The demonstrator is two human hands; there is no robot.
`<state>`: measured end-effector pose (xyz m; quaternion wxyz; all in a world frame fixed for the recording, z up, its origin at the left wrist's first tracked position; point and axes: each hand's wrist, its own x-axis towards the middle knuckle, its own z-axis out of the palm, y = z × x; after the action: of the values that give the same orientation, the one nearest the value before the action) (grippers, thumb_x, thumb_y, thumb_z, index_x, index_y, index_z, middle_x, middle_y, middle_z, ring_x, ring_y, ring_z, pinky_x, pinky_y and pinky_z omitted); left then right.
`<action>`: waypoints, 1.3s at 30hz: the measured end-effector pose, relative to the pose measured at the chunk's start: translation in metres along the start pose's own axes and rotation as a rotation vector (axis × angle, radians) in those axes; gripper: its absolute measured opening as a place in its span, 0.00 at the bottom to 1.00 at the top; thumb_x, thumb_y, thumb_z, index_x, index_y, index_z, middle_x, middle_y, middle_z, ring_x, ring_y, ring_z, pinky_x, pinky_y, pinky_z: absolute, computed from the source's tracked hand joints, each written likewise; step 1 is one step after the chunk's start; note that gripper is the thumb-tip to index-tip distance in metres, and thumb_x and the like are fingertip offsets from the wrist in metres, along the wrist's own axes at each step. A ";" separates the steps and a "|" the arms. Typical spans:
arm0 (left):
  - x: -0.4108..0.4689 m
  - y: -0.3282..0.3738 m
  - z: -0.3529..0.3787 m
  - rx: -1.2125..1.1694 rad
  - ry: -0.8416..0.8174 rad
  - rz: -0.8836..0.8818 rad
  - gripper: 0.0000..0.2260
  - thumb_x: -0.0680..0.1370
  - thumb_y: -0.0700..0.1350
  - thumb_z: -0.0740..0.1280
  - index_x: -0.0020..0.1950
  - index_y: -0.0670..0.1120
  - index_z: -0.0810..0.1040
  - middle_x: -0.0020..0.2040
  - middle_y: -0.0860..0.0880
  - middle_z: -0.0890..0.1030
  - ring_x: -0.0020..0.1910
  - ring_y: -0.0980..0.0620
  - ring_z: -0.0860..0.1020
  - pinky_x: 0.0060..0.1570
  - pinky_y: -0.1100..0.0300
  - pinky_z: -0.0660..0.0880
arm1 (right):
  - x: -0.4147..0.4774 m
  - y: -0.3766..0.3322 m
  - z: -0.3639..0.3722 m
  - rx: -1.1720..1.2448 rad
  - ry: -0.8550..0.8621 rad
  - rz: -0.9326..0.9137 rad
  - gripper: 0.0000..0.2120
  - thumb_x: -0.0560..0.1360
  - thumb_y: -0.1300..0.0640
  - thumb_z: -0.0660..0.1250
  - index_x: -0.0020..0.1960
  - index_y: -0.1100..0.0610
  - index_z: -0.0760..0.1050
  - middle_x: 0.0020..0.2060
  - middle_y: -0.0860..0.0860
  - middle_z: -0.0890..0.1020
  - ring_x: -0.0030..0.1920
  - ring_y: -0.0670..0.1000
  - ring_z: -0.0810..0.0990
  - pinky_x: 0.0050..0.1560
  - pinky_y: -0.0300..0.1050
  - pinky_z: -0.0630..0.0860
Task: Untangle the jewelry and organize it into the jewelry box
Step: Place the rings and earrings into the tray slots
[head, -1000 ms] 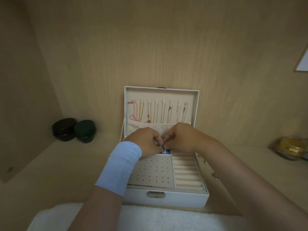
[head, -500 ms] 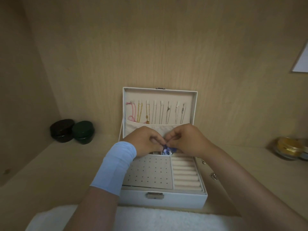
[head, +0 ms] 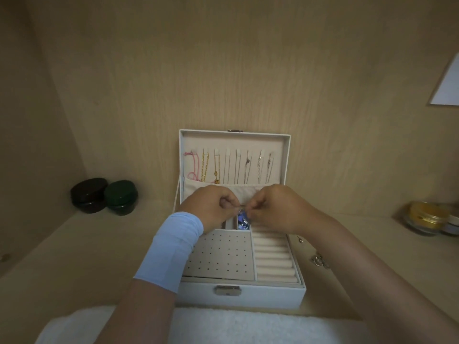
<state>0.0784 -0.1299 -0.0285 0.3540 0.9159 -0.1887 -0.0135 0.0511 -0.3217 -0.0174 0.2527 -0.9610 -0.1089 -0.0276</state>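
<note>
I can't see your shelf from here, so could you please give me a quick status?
Left grip and right grip both pinch the blue pendant, above the jewelry box, rear compartment. Loose silver pieces lie right of the box. Path unblocked.

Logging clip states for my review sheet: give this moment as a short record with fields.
box: white jewelry box, open, lid upright
lid contents: chains hang in a row, pink cord leftmost
tray: dotted earring panel left, ring rolls right
left hand: pinches blue pendant piece
right hand: pinches the same piece, over a rear compartment
shelf: loose jewelry right of the box
other: two dark round tins left, gold-lidded jar right, white towel in front
</note>
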 end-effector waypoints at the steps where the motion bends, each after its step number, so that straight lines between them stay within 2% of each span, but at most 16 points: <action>1: 0.000 0.000 0.001 0.020 -0.004 -0.004 0.05 0.74 0.47 0.72 0.45 0.58 0.82 0.43 0.58 0.82 0.45 0.60 0.80 0.55 0.58 0.78 | -0.001 -0.001 0.004 -0.039 -0.014 -0.003 0.04 0.74 0.52 0.72 0.43 0.46 0.86 0.35 0.40 0.83 0.40 0.39 0.80 0.45 0.40 0.78; 4: -0.001 0.002 0.005 0.101 -0.050 -0.008 0.05 0.74 0.50 0.72 0.49 0.57 0.85 0.46 0.60 0.83 0.47 0.61 0.79 0.56 0.58 0.77 | 0.000 -0.005 0.010 -0.071 -0.027 -0.010 0.05 0.76 0.51 0.70 0.46 0.47 0.85 0.40 0.42 0.84 0.42 0.42 0.81 0.47 0.44 0.79; 8: -0.001 0.004 0.005 0.160 -0.074 -0.006 0.06 0.75 0.53 0.71 0.50 0.59 0.85 0.45 0.62 0.83 0.47 0.60 0.79 0.54 0.60 0.76 | -0.001 -0.001 0.008 -0.079 -0.036 0.014 0.07 0.76 0.49 0.68 0.44 0.47 0.85 0.38 0.43 0.84 0.41 0.43 0.80 0.46 0.46 0.80; 10: -0.002 0.007 0.004 0.221 -0.096 0.002 0.07 0.75 0.53 0.70 0.51 0.60 0.85 0.44 0.61 0.81 0.47 0.58 0.79 0.52 0.60 0.76 | -0.005 0.000 0.006 -0.061 -0.075 -0.004 0.06 0.75 0.49 0.69 0.46 0.46 0.85 0.41 0.42 0.84 0.44 0.41 0.80 0.49 0.44 0.80; 12: -0.003 0.009 0.003 0.266 -0.095 0.007 0.08 0.76 0.54 0.70 0.54 0.59 0.84 0.48 0.60 0.82 0.49 0.58 0.79 0.53 0.60 0.75 | -0.011 0.003 -0.001 0.028 -0.066 -0.030 0.05 0.76 0.52 0.70 0.49 0.48 0.85 0.44 0.41 0.84 0.45 0.40 0.80 0.50 0.38 0.77; 14: -0.004 0.013 0.002 0.277 -0.066 0.015 0.10 0.76 0.52 0.69 0.57 0.57 0.82 0.53 0.59 0.81 0.52 0.57 0.78 0.57 0.59 0.75 | -0.020 0.010 -0.019 0.095 0.034 -0.040 0.06 0.77 0.55 0.70 0.52 0.50 0.84 0.46 0.41 0.82 0.46 0.39 0.79 0.48 0.30 0.72; 16: -0.005 0.020 0.003 0.216 -0.014 0.049 0.09 0.76 0.50 0.69 0.56 0.57 0.81 0.51 0.60 0.79 0.52 0.57 0.78 0.58 0.58 0.74 | -0.034 0.025 -0.043 0.073 0.112 -0.037 0.07 0.77 0.56 0.70 0.54 0.50 0.84 0.48 0.43 0.82 0.47 0.40 0.78 0.46 0.30 0.70; 20: -0.015 0.063 0.023 0.078 0.057 0.208 0.07 0.77 0.48 0.69 0.53 0.56 0.82 0.47 0.60 0.79 0.44 0.62 0.76 0.53 0.64 0.73 | -0.073 0.068 -0.077 -0.035 0.046 0.060 0.05 0.76 0.57 0.71 0.50 0.50 0.84 0.45 0.44 0.83 0.42 0.38 0.77 0.40 0.25 0.68; 23: -0.020 0.101 0.053 0.068 -0.035 0.296 0.06 0.76 0.48 0.69 0.51 0.56 0.83 0.45 0.61 0.79 0.42 0.62 0.76 0.51 0.64 0.73 | -0.097 0.094 -0.079 -0.070 -0.007 0.129 0.06 0.74 0.58 0.73 0.45 0.47 0.84 0.42 0.43 0.84 0.41 0.36 0.79 0.39 0.25 0.69; 25: -0.017 0.118 0.075 0.182 -0.124 0.305 0.05 0.75 0.48 0.70 0.50 0.56 0.83 0.46 0.61 0.80 0.42 0.62 0.76 0.52 0.61 0.74 | -0.108 0.104 -0.073 -0.098 -0.024 0.149 0.07 0.73 0.57 0.73 0.42 0.44 0.83 0.41 0.42 0.84 0.37 0.34 0.78 0.39 0.27 0.69; 27: -0.010 0.127 0.096 0.344 -0.209 0.261 0.06 0.75 0.47 0.68 0.48 0.55 0.84 0.49 0.58 0.82 0.46 0.57 0.79 0.54 0.59 0.76 | -0.115 0.109 -0.064 -0.117 -0.038 0.171 0.04 0.73 0.53 0.73 0.42 0.44 0.82 0.42 0.42 0.85 0.35 0.34 0.78 0.41 0.33 0.74; 28: -0.006 0.131 0.106 0.420 -0.240 0.238 0.07 0.74 0.46 0.68 0.48 0.55 0.84 0.50 0.57 0.83 0.48 0.54 0.80 0.54 0.59 0.76 | -0.117 0.111 -0.059 -0.133 -0.044 0.186 0.01 0.72 0.50 0.72 0.43 0.44 0.83 0.42 0.42 0.85 0.37 0.37 0.79 0.43 0.37 0.76; 31: 0.005 0.131 0.125 0.562 -0.248 0.221 0.10 0.74 0.43 0.66 0.49 0.56 0.83 0.53 0.54 0.83 0.54 0.49 0.80 0.55 0.60 0.75 | -0.118 0.118 -0.045 -0.234 -0.055 0.219 0.08 0.69 0.44 0.71 0.47 0.43 0.84 0.40 0.41 0.84 0.42 0.44 0.79 0.40 0.41 0.73; 35: 0.020 0.117 0.129 0.830 -0.113 0.278 0.16 0.77 0.41 0.64 0.64 0.52 0.78 0.61 0.48 0.77 0.62 0.45 0.74 0.61 0.56 0.69 | -0.114 0.126 -0.046 -0.234 -0.048 0.232 0.08 0.69 0.46 0.72 0.48 0.43 0.84 0.43 0.41 0.83 0.47 0.46 0.80 0.45 0.41 0.74; 38: 0.030 0.112 0.135 1.006 -0.177 0.259 0.15 0.77 0.42 0.63 0.62 0.52 0.80 0.59 0.49 0.79 0.60 0.45 0.75 0.64 0.55 0.66 | -0.110 0.131 -0.051 -0.171 -0.051 0.221 0.03 0.69 0.48 0.74 0.41 0.44 0.80 0.37 0.40 0.79 0.43 0.44 0.78 0.46 0.40 0.73; 39: 0.032 0.111 0.138 1.026 -0.202 0.248 0.14 0.77 0.42 0.64 0.60 0.52 0.80 0.58 0.49 0.80 0.59 0.45 0.76 0.65 0.55 0.67 | -0.109 0.133 -0.053 -0.151 -0.049 0.215 0.04 0.69 0.49 0.74 0.39 0.44 0.79 0.36 0.39 0.78 0.42 0.43 0.77 0.46 0.40 0.74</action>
<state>0.0493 -0.3058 -0.0555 -0.1599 0.9362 -0.3110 0.0343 -0.0254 -0.4817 -0.0468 0.1782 -0.9838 -0.0089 0.0150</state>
